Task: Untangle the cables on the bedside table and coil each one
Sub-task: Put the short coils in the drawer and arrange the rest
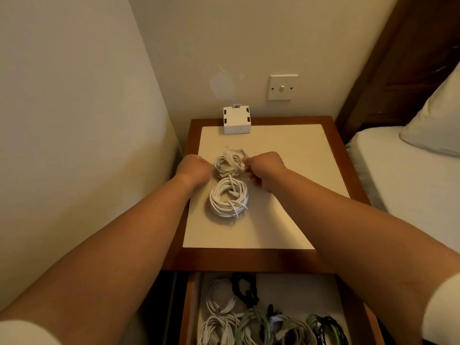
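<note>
At frame centre the left hand [194,170] braces a half-wound cable [229,163] on the counter [273,220], its fingers hidden and their grasp unclear, while the right hand [265,170] pinches the loose end, likely to wrap it, just above a finished coil [228,198].

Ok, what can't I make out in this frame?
Head view only:
1. Fingers of the left hand are hidden behind its own back, so its grip is unclear.
2. The small cable bundle is motion-blurred. Strand count and tangles are unreadable.
3. The drawer cables are cut off by the bottom edge.
4. The white box has a top fitting too small to identify.
</note>
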